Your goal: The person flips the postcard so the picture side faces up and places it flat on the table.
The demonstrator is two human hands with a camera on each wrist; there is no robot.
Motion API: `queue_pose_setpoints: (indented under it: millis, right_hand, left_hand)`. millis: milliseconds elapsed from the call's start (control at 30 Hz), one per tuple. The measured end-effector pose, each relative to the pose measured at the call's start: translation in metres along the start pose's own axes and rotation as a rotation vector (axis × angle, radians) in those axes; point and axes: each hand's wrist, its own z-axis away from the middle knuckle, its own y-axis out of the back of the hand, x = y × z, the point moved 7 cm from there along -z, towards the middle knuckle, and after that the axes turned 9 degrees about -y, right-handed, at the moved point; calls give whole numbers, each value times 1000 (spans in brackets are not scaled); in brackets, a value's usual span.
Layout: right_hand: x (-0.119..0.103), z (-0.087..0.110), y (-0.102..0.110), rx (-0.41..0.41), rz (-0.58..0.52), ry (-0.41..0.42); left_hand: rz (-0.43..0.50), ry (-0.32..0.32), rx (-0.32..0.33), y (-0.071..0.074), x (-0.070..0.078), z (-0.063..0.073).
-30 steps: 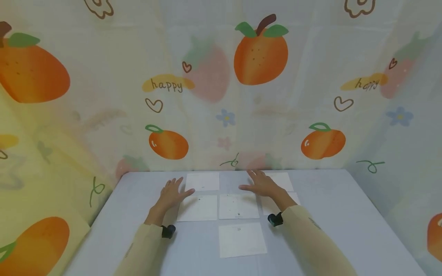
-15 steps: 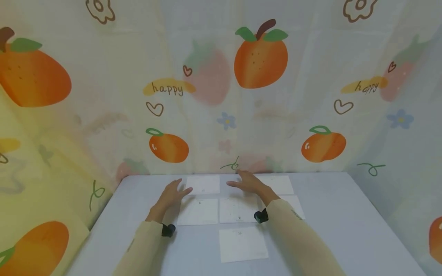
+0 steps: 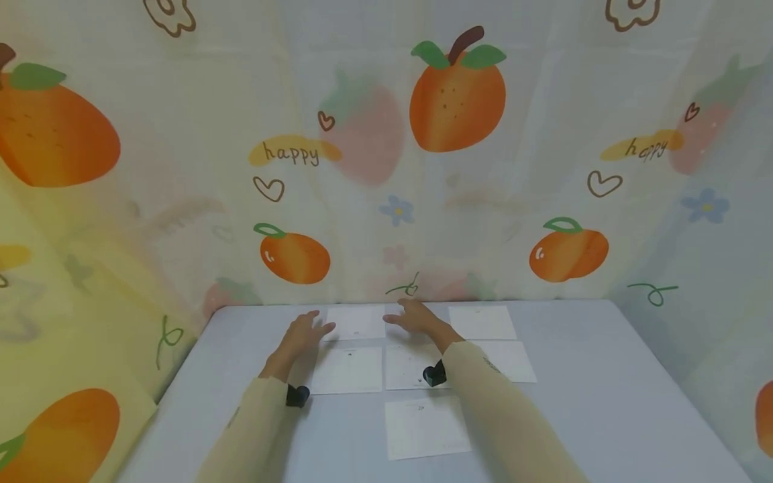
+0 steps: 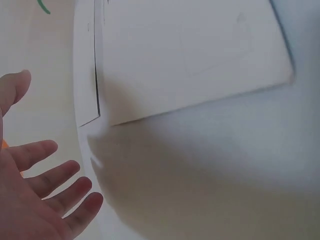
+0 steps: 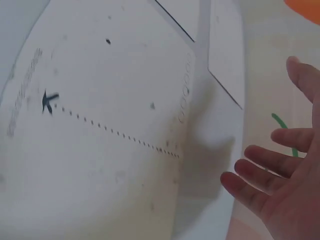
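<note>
My left hand (image 3: pixel 298 335) hovers at the left of the paper sheets, its fingers spread and holding nothing. Nearest to it are the back left white sheet (image 3: pixel 357 322) and the sheet in front of that (image 3: pixel 349 370). In the left wrist view the left hand (image 4: pixel 45 195) has its fingers apart, beside a sheet (image 4: pixel 190 55). The right hand (image 3: pixel 419 322) reaches over the gap between the back sheets, thumb and fingers extended with nothing in them. Below it lies the middle sheet (image 3: pixel 401 365), partly covered by the forearm. In the right wrist view this sheet (image 5: pixel 100 160) bears a dotted line and a small dark mark.
More white sheets lie flat on the pale table (image 3: pixel 580 402): one at the back right (image 3: pixel 483 323), one behind the right sleeve (image 3: pixel 510 361), one in front (image 3: pixel 425 429). A fruit-printed curtain (image 3: pixel 483 201) stands along the far edge and sides.
The right hand has moved left, from over the back right sheet to the gap between the back sheets. My left hand has barely shifted, and the sheets lie in the same layout.
</note>
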Motion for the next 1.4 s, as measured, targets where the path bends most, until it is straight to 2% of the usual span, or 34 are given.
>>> queue_pose_setpoints:
  millis: [67, 300, 433, 533, 800, 967, 1167, 1400]
  right_hand:
    - [1, -2, -4, 6, -22, -17]
    - [4, -9, -18, 27, -210, -115]
    - [-2, -13, -24, 17, -245, -127]
    - [-7, -14, -27, 1, -284, -125]
    - [-7, -18, -32, 12, -322, -156]
    - [-8, -19, -34, 12, -339, -187]
    - [-9, -17, -30, 52, -329, -170]
    - [-10, -13, -31, 29, -355, -157]
  left_hand:
    - [5, 4, 5, -2, 3, -2]
    - [16, 30, 40, -6, 8, -7]
    - [13, 54, 67, -5, 8, -10]
    - [-5, 49, 71, -4, 9, -11]
    - [-12, 67, 74, -5, 14, -11]
    - [-10, 96, 74, -6, 9, -13]
    - [1, 106, 88, -5, 8, -17]
    - [8, 117, 122, -4, 4, -15]
